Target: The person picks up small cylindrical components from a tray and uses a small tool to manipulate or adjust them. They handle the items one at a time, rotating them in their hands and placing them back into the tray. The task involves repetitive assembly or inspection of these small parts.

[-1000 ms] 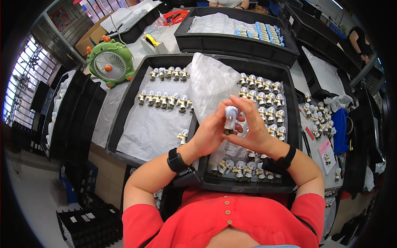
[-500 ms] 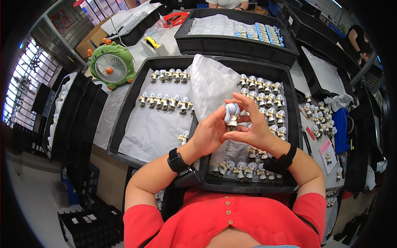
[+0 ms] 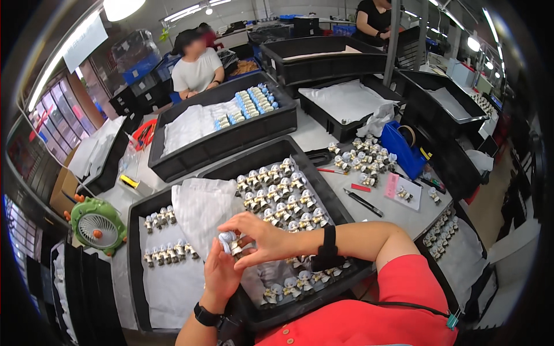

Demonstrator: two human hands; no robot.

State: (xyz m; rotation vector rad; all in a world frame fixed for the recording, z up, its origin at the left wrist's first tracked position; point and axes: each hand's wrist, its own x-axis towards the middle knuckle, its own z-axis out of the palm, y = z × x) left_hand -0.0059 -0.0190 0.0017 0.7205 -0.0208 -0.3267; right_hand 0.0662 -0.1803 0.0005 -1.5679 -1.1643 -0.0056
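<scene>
Figurine [image 3: 228,238] held between left hand [image 3: 222,272] and right hand [image 3: 264,236], both hands narrowed around it, above black trays [image 3: 136,277]; white sheet [image 3: 199,210] just beyond, green fan [image 3: 86,222] farther left.

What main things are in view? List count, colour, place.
Held figurine: one, mostly white, left of centre
Other figurines: many, mostly white, front trays and table
Front trays: two, black, foreground
Blue figurines: many, blue and white, far tray
Far tray: one, black, past front trays
Fan: one, green, left
Holder: one, blue, right side
People: at least two, black or white tops, background
Left hand: one, bare, at held figurine
Right hand: one, bare, at held figurine
</scene>
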